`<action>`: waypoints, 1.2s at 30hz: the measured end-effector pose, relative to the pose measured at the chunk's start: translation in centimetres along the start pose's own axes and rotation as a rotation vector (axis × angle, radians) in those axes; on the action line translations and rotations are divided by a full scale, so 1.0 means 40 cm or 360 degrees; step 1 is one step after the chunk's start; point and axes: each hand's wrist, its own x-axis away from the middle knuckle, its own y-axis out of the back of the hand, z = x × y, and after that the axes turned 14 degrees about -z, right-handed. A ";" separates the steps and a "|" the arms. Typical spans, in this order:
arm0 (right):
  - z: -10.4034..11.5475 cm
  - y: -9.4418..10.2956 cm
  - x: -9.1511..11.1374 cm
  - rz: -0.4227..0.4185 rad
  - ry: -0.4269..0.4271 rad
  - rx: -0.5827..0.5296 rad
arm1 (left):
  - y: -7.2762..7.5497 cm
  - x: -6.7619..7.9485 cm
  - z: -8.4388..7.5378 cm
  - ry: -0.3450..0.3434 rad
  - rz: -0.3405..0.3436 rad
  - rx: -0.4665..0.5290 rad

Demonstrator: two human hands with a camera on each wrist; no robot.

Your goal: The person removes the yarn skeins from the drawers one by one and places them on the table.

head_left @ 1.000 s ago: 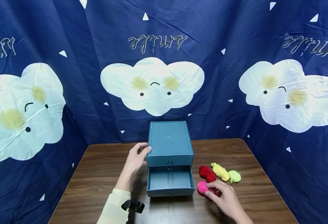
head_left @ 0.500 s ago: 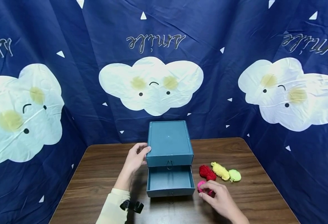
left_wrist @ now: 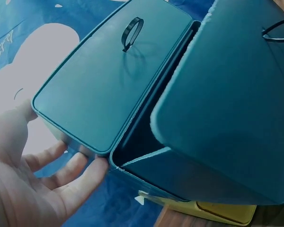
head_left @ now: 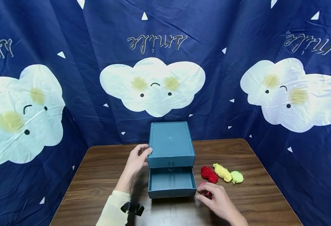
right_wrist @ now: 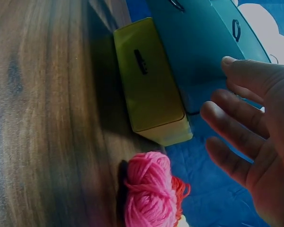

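Observation:
My left hand [head_left: 136,159] rests against the left side of a teal drawer cabinet [head_left: 171,139], thumb at its top edge. In the left wrist view its fingers [left_wrist: 80,187] lie spread along that side. A teal drawer [head_left: 172,193] is pulled out below the closed top one; its visible inside holds nothing. Beside the drawer's right front corner is my right hand [head_left: 216,197], fingers loosely bent and nothing in them. It partly covers a bright pink yarn ball [right_wrist: 149,189] in the head view; in the right wrist view the fingertips are apart from the yarn.
A red yarn bundle [head_left: 209,174], a yellow one [head_left: 222,172] and a light green one [head_left: 237,177] lie right of the cabinet. A yellow drawer front [right_wrist: 154,94] with a dark handle shows beneath the teal drawer. A blue cloud-print curtain [head_left: 154,130] stands behind the wooden table [head_left: 97,175].
My right hand has moved left across the pink yarn toward the drawer's corner, and the yarn is now more covered. The left hand has stayed on the cabinet.

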 end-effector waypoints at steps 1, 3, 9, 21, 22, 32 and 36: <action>0.001 0.001 -0.001 -0.0005 0.0003 0.0002 | -0.001 0.000 0.001 -0.0001 0.0002 -0.0002; 0.005 0.002 -0.003 -0.0009 0.0014 -0.0006 | -0.002 -0.001 0.002 0.0005 0.0002 0.0003; 0.015 0.004 -0.005 -0.0013 0.0083 -0.0072 | -0.004 -0.003 0.005 -0.0004 0.0013 0.0008; 0.017 -0.006 0.008 0.0009 0.0166 -0.0095 | -0.001 -0.007 0.007 -0.0001 0.0017 0.0005; 0.017 -0.007 0.010 0.0005 0.0169 -0.0086 | 0.000 -0.007 0.007 0.0001 0.0018 0.0006; 0.037 -0.010 0.010 0.0206 -0.0062 -0.0170 | 0.000 -0.006 0.006 0.0005 0.0014 0.0004; 0.045 -0.012 0.009 0.0313 -0.0187 -0.0148 | -0.001 -0.006 0.006 0.0011 0.0018 0.0003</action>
